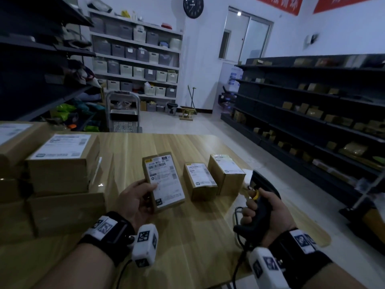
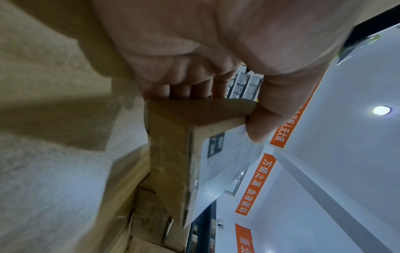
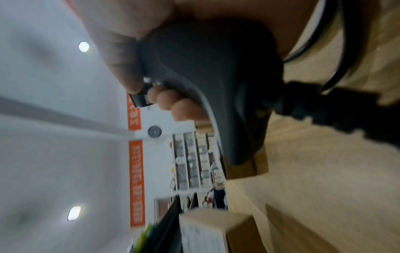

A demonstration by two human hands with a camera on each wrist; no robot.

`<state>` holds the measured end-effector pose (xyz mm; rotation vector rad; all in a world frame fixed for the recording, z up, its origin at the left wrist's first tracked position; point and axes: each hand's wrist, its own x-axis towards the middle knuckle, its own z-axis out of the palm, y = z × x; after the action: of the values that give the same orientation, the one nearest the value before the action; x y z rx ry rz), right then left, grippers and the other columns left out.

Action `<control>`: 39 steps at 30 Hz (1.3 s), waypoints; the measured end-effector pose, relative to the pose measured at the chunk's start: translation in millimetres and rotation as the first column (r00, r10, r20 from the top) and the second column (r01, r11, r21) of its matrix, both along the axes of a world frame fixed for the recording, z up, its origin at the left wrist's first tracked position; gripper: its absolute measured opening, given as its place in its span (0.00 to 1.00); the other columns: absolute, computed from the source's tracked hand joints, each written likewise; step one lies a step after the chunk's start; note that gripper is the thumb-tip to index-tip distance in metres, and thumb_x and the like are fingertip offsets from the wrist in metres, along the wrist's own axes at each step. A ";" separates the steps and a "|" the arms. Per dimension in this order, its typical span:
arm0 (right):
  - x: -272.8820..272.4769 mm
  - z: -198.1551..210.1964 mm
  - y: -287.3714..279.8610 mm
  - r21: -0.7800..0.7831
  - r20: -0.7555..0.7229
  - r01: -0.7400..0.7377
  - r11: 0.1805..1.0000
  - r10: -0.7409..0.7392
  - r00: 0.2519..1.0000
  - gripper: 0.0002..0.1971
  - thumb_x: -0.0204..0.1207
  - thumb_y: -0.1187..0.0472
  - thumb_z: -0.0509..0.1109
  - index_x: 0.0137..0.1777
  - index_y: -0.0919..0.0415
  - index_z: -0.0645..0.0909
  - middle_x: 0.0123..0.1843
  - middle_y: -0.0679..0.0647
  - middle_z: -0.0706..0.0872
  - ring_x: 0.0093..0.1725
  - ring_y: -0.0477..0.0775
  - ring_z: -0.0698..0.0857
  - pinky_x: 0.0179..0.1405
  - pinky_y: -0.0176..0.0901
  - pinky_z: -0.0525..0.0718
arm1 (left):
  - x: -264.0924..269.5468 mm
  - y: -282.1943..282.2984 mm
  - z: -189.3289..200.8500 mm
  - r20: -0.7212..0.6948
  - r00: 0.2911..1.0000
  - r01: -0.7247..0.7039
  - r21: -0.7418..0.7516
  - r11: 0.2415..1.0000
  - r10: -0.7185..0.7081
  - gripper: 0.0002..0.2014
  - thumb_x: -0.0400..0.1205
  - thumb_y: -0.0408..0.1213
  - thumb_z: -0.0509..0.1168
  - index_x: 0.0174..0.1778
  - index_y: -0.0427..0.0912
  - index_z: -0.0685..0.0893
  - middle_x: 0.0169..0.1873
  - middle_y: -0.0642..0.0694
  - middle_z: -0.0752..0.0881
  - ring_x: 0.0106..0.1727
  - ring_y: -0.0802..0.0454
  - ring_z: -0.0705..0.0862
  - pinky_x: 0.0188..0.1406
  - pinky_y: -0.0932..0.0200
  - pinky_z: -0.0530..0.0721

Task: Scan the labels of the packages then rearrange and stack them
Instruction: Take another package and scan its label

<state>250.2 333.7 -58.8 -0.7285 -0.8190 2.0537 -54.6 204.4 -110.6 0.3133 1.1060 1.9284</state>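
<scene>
Left hand (image 1: 136, 200) grips box (image 1: 164, 181) label-up for reading; right hand (image 1: 268, 213) clutches scanner (image 1: 259, 202) just right of box, above bench (image 1: 187, 236).

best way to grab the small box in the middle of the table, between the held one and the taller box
Probably from above, with fingers and thumb across the two long sides of the middle box. It lies flat, label up, with only a narrow gap to the taller box on its right, so the near end leaves more room. The left hand holds a package and the right hand the scanner.

"万病之源 血液循环" on orange banner (image 2: 256, 184)
</scene>
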 end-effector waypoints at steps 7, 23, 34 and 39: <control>-23.6 74.1 -44.7 0.322 0.338 -0.193 0.927 0.078 0.938 0.05 0.80 0.60 0.73 0.47 0.62 0.82 0.33 0.60 0.77 0.30 0.58 0.76 0.30 0.49 0.75 | -0.6 -6.9 4.4 0.007 1.000 0.010 -0.027 1.000 -0.010 0.17 0.84 0.28 0.75 0.70 0.36 0.90 0.60 0.28 0.96 0.57 0.28 0.96 0.38 0.43 0.97; -44.6 118.8 -90.8 0.384 0.754 -0.460 0.800 0.016 0.656 0.10 0.62 0.55 0.79 0.35 0.63 0.89 0.34 0.68 0.85 0.33 0.67 0.81 0.36 0.59 0.79 | -4.3 -7.6 4.9 -0.123 0.990 0.060 -0.046 0.997 -0.065 0.19 0.84 0.21 0.74 0.71 0.38 0.88 0.60 0.31 0.96 0.62 0.26 0.96 0.68 0.20 0.90; -52.8 102.4 -103.1 0.265 0.761 -0.454 0.851 0.104 0.641 0.25 0.50 0.51 0.82 0.45 0.61 0.84 0.33 0.61 0.76 0.27 0.58 0.72 0.31 0.50 0.73 | 0.1 -8.4 8.6 -0.122 0.992 0.024 -0.059 0.998 -0.031 0.18 0.84 0.20 0.74 0.69 0.37 0.87 0.57 0.33 0.97 0.58 0.29 0.97 0.65 0.23 0.93; -52.7 101.4 -103.9 0.250 0.754 -0.440 0.862 0.112 0.648 0.19 0.50 0.50 0.83 0.38 0.57 0.84 0.32 0.61 0.74 0.27 0.58 0.71 0.32 0.51 0.71 | -0.9 -8.5 8.1 -0.132 0.991 0.019 -0.071 0.997 -0.028 0.18 0.85 0.21 0.74 0.70 0.38 0.86 0.56 0.34 0.98 0.56 0.31 0.98 0.57 0.30 0.96</control>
<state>197.5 229.7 42.6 -1.2460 -1.8741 1.7089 -55.5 195.9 -102.5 0.4197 1.2480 1.8651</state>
